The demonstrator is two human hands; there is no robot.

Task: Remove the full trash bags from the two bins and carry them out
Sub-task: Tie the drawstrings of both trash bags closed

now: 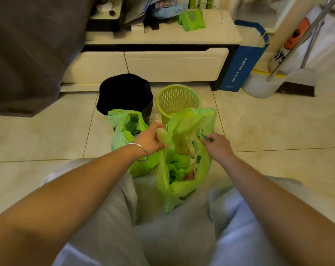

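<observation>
Two green trash bags stand on the tiled floor in front of my knees. The nearer bag gapes open and shows green scraps and wrappers inside. My left hand pinches its left rim. My right hand pinches the blue drawstring at its right rim. The second bag sits to the left, partly behind my left wrist, mouth open. Behind them stand a black bin and a light-green perforated basket, both without bags.
A white low cabinet runs along the back, with clutter on top. A blue paper bag leans at its right end, beside a white bucket and broom. Grey fabric hangs at the left. My legs fill the foreground.
</observation>
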